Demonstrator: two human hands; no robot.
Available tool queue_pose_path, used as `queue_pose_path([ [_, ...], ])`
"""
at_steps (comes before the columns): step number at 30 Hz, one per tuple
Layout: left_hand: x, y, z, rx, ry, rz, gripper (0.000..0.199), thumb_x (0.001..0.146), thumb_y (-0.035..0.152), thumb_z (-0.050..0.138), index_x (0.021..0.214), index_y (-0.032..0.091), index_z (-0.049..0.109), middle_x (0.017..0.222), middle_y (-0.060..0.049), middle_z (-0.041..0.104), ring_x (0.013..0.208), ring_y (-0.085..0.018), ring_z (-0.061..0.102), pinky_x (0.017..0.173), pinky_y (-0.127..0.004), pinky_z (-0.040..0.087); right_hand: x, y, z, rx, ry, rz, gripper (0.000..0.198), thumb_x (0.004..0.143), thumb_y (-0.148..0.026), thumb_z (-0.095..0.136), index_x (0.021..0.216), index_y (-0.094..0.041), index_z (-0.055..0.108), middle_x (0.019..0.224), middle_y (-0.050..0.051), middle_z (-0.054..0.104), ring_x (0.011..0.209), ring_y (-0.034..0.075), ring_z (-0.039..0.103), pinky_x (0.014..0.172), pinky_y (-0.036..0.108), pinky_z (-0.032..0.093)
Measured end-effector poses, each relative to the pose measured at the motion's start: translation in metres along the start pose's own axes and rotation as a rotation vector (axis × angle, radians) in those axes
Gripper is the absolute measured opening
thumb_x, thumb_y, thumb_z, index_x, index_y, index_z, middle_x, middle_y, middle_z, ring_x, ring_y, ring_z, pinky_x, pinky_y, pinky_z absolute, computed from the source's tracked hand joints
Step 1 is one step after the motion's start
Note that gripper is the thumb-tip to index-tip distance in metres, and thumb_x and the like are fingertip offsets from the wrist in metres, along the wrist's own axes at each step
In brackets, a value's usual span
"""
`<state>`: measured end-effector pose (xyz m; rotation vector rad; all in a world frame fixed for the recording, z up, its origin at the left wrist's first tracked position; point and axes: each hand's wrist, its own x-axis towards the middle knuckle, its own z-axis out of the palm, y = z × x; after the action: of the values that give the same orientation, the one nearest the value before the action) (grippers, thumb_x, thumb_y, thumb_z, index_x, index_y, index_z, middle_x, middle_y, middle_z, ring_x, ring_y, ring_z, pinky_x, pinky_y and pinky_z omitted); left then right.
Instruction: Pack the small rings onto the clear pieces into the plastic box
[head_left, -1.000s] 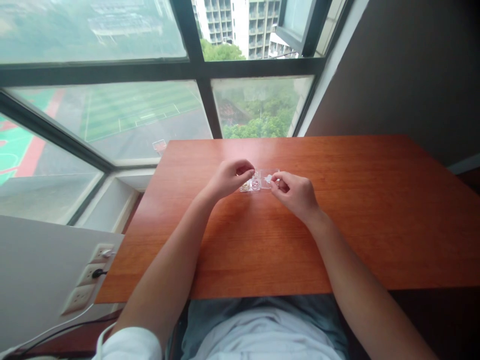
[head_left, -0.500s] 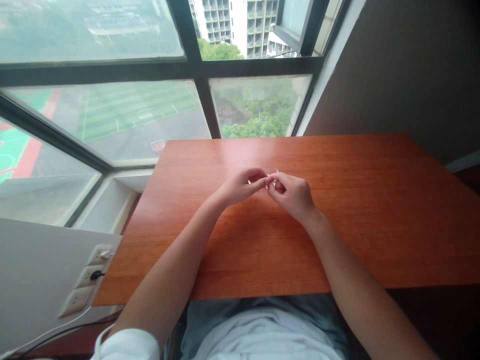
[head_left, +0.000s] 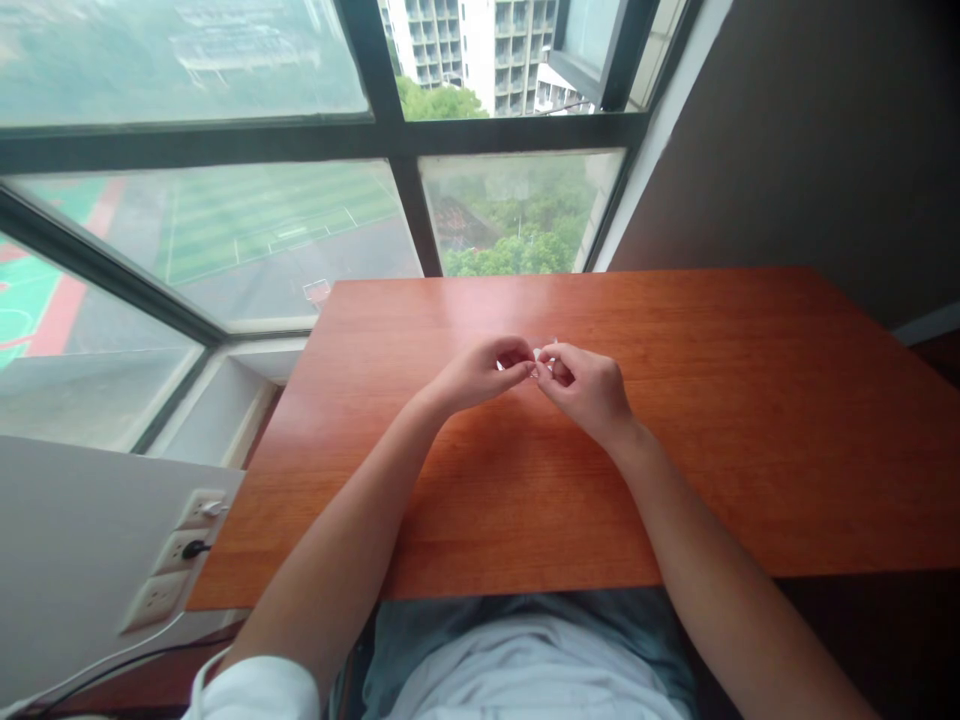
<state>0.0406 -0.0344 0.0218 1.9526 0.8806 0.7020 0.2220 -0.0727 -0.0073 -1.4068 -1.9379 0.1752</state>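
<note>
A small whitish piece (head_left: 537, 357), too small to name, shows between my fingertips above the middle of the wooden table (head_left: 525, 500). My left hand (head_left: 489, 372) comes in from the left with thumb and fingers pinched at its near side. From the right, my right hand (head_left: 586, 385) also pinches at it, its fingers curled. White bits peek out beside the left fingers and above the right index finger. Most of the piece is hidden by the fingers.
Behind the table runs a dark-framed window (head_left: 405, 140). A grey wall (head_left: 810, 150) stands on the right. Wall sockets (head_left: 176, 552) with a black plug (head_left: 195, 549) and cables sit low on the left, beside the table edge.
The fingertips of both hands have parted slightly, and more of the whitish piece shows between them. Arms and table stay where they were.
</note>
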Motion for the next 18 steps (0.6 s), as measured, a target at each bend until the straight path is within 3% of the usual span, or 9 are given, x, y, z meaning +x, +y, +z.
queue_pose_path([
  [8,0.000,0.003,-0.001,-0.028,0.045,0.003,0.015,0.083,0.027,0.058,0.082,0.014,0.064,0.074,-0.003,0.064,0.067,-0.011,0.057,0.059,-0.021,0.043,0.000,0.000,-0.001,-0.011,-0.098,0.038,0.025,0.088,-0.035,0.053,0.103,-0.022,0.068,0.072,0.002,0.069,0.066,0.017,0.063,0.064,0.025,0.040],
  [15,0.001,-0.001,0.000,0.097,0.105,0.007,0.009,0.077,0.021,0.058,0.073,0.014,0.062,0.067,0.000,0.061,0.063,-0.010,0.053,0.058,-0.022,0.041,0.000,-0.003,-0.001,-0.057,-0.088,0.036,0.018,0.084,-0.033,0.054,0.085,-0.022,0.068,0.068,0.001,0.068,0.062,0.016,0.060,0.061,0.025,0.037],
  [18,0.003,-0.009,-0.003,0.201,0.191,0.004,0.006,0.073,0.018,0.058,0.070,0.014,0.061,0.064,0.001,0.059,0.060,-0.010,0.051,0.056,-0.022,0.038,0.000,-0.005,-0.003,-0.066,-0.069,0.031,0.016,0.082,-0.030,0.054,0.078,-0.021,0.066,0.064,0.000,0.065,0.059,0.015,0.057,0.059,0.025,0.035],
])
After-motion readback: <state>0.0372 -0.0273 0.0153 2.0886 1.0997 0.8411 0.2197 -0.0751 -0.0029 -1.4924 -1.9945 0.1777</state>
